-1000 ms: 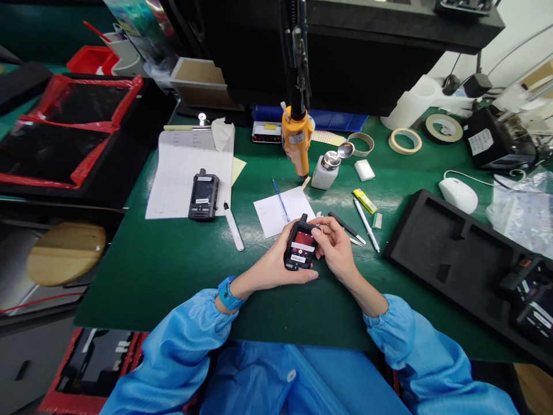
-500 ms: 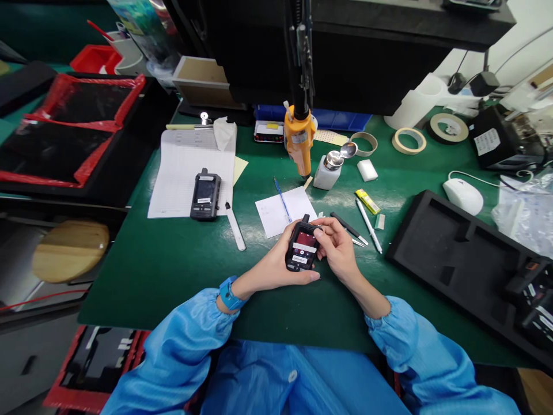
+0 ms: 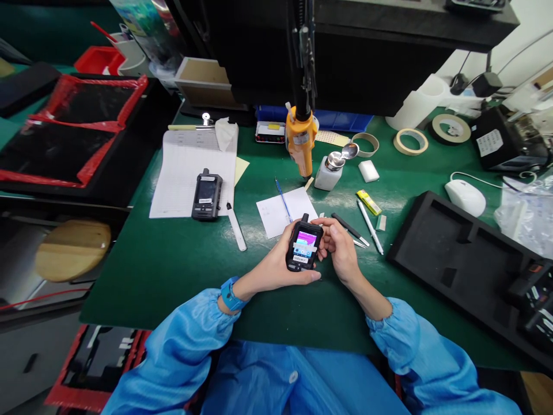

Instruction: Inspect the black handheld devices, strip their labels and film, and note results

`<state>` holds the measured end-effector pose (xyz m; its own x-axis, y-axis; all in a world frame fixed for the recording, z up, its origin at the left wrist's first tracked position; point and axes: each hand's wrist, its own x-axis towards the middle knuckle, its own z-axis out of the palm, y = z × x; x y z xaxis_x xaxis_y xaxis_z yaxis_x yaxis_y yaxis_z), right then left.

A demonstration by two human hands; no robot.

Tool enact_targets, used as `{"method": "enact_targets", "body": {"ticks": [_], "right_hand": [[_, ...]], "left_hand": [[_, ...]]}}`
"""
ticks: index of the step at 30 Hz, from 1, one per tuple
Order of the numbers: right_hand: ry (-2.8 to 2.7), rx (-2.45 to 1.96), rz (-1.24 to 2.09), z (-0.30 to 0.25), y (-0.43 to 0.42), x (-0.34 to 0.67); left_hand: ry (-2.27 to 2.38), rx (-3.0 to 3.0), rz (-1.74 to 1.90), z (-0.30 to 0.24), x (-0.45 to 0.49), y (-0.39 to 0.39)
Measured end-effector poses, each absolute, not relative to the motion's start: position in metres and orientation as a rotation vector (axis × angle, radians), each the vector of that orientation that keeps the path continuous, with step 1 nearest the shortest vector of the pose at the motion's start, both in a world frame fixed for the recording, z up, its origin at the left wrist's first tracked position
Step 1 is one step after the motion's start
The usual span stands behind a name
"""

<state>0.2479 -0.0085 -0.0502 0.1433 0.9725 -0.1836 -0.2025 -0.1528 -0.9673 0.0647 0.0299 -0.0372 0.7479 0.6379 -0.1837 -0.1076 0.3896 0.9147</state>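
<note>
My left hand (image 3: 272, 265) is closed around a black handheld radio (image 3: 305, 248) with a stubby antenna and a lit screen showing pink, purple and blue. A white label strip crosses the screen, and another sits below it. At the radio's right edge is my right hand (image 3: 343, 253), its fingers loosely bent and apart, the index fingertip by the upper corner; it does not grip the radio. A second handheld radio (image 3: 207, 196), screen dark, lies on the clipboard sheet (image 3: 173, 178) to the left. Near it is a white pen-like knife (image 3: 236, 227).
An orange electric screwdriver (image 3: 301, 141) hangs above a white paper (image 3: 274, 216). Right of it stand a dispenser bottle (image 3: 328, 173), tweezers (image 3: 349, 229) and a white pen (image 3: 370, 226). A black foam tray (image 3: 449, 271) holds more devices at the right, below a mouse (image 3: 465, 196).
The radio's screen has turned from dark red to bright pink, purple and blue. My right thumb has lifted off the screen and drawn back to the right. My left hand keeps its hold.
</note>
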Motion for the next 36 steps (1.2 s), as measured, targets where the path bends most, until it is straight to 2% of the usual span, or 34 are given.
{"method": "enact_targets", "body": {"ticks": [36], "right_hand": [[-0.912, -1.284, 1.262, -0.054, -0.0097, 0.2491]], "left_hand": [[0.477, 1.087, 0.548, -0.0456, 0.0654, 0.03]]}}
